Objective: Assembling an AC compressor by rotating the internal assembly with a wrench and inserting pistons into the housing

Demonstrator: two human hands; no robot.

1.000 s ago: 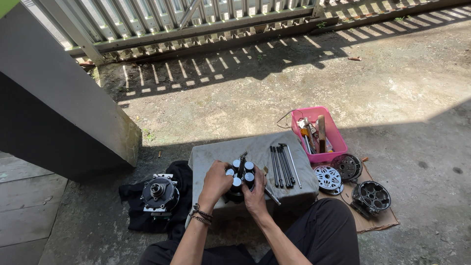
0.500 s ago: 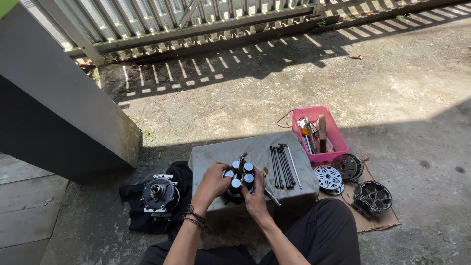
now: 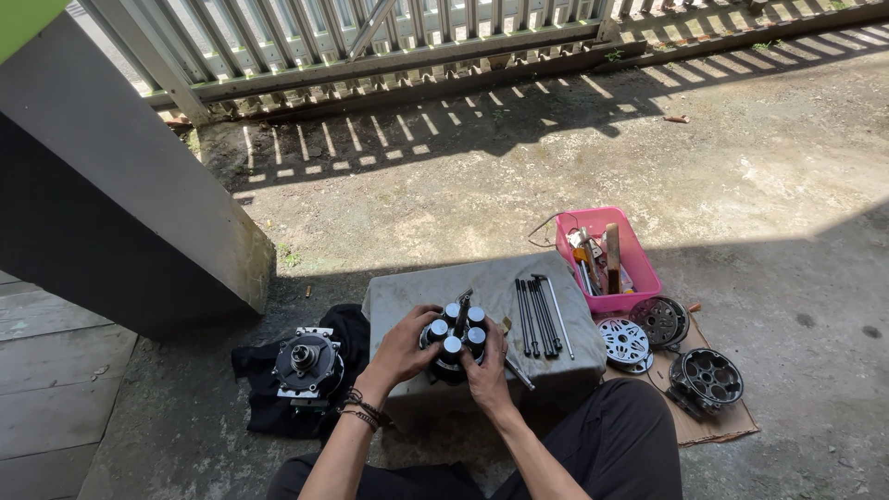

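Left hand [image 3: 405, 349] and right hand [image 3: 483, 375] both grasp the piston assembly [image 3: 455, 341] from opposite sides, holding it upright between them at the near edge of the block [image 3: 491, 287]. Long bolts [image 3: 540, 315] lie near the block's right edge.

Cloth-covered block [image 3: 491, 278] with long bolts [image 3: 540, 317]

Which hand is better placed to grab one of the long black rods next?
Right, probably. The right hand sits on the piston cluster on the side facing the black rods; the left hand cups the far side and would have to cross over.
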